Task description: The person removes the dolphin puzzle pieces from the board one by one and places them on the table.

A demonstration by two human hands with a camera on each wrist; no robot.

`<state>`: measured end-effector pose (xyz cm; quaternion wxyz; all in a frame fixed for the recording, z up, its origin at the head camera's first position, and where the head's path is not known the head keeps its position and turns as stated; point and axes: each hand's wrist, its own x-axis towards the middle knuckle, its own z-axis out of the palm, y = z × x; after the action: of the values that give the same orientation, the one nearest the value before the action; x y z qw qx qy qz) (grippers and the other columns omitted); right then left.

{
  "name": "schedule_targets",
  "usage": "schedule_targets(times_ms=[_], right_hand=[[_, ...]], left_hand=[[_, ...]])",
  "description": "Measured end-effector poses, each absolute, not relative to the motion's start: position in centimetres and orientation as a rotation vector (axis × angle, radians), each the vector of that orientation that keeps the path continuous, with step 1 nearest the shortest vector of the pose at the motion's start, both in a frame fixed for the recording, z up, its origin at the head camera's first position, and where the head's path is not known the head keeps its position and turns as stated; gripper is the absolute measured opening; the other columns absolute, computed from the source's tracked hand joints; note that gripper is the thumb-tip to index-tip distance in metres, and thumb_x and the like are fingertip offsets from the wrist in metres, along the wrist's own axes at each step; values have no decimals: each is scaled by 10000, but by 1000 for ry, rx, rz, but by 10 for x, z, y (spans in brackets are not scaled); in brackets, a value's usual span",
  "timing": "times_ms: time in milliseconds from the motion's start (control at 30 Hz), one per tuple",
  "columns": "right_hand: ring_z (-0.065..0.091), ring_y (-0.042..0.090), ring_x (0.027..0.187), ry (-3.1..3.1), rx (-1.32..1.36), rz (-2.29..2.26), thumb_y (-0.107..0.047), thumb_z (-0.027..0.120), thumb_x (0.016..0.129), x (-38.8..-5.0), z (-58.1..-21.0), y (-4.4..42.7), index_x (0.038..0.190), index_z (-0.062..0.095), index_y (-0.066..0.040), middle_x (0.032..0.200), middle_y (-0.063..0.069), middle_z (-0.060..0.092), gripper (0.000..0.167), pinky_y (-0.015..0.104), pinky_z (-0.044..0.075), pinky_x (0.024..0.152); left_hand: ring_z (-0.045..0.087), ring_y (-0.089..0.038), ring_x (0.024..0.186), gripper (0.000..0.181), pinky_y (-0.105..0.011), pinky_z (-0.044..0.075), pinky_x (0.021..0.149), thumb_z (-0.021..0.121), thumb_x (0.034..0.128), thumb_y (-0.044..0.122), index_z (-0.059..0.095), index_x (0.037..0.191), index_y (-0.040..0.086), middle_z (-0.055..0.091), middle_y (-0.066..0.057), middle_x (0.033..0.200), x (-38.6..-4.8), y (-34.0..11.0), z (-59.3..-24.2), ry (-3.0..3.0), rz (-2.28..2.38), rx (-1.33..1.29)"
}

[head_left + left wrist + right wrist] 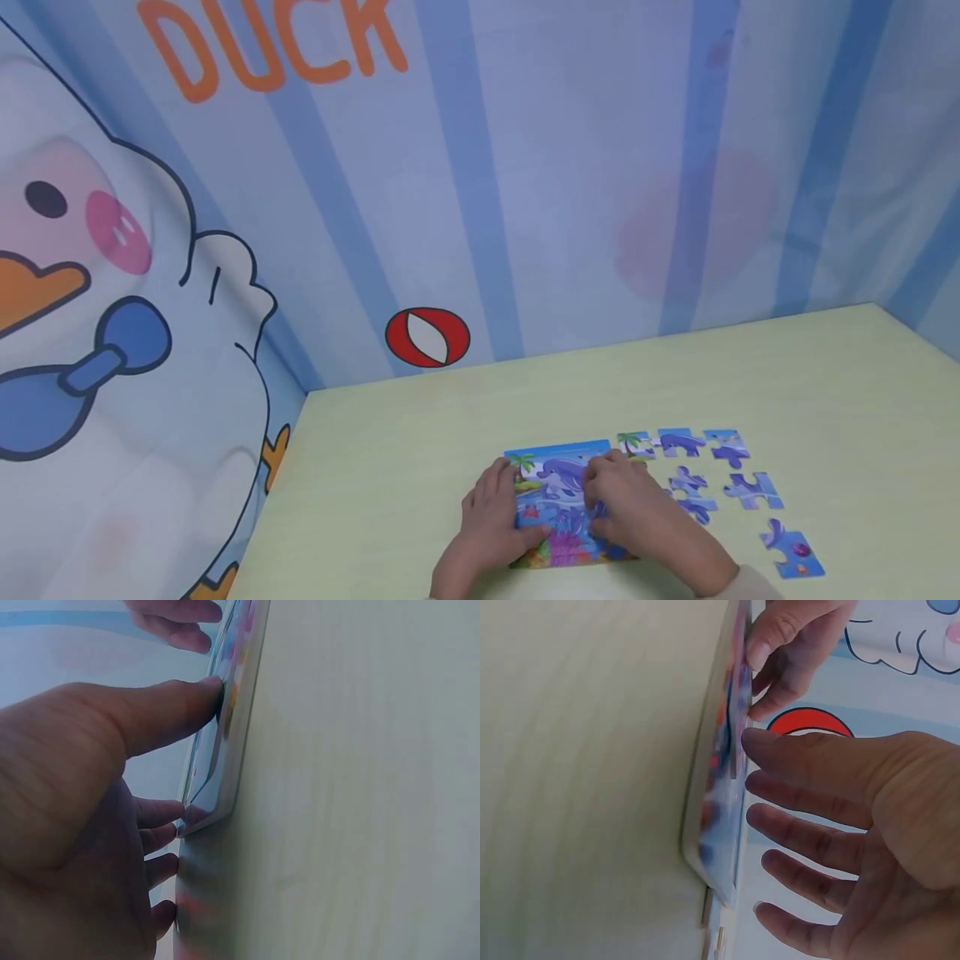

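A dolphin jigsaw puzzle (558,475) in a shallow frame lies flat on the table, with a palm tree and coral in its picture. My left hand (491,517) rests along its left edge. In the left wrist view the left thumb (180,709) lies on the puzzle face while the other fingers reach past its edge. Over the right part of the puzzle is my right hand (633,504), thumb and fingers touching down on it. The right wrist view shows its fingers (806,829) spread and gently bent, the thumb beside a slightly raised edge. No piece shows between them.
Several loose jigsaw pieces lie right of the puzzle: a palm piece (636,442), a dolphin piece (680,442), a joined-looking group (693,493), and a corner piece (798,550) nearest the front. A printed fabric wall (562,208) rises behind the pale table (390,467).
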<state>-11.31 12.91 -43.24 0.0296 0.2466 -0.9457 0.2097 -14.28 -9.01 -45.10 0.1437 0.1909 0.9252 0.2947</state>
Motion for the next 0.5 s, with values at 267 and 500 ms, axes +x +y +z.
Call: schedule_targets(times_ms=[267, 500], right_hand=[[559, 320, 982, -2910, 782, 653, -99, 883, 714, -113, -437, 127, 660, 716, -176, 948, 8, 636, 192, 610, 489, 795], [513, 300, 997, -2956, 749, 710, -74, 865, 746, -114, -437, 125, 653, 682, -180, 971, -12, 585, 231, 588, 465, 801]], left_hand=[[197, -432, 1477, 832, -669, 194, 1122, 728, 910, 392, 335, 1504, -37, 240, -233, 1595, -145, -93, -449, 2627, 856, 573], [196, -424, 1487, 765, -693, 181, 1114, 704, 899, 242, 345, 1516, -33, 242, -222, 1608, -151, -103, -448, 2553, 927, 628]])
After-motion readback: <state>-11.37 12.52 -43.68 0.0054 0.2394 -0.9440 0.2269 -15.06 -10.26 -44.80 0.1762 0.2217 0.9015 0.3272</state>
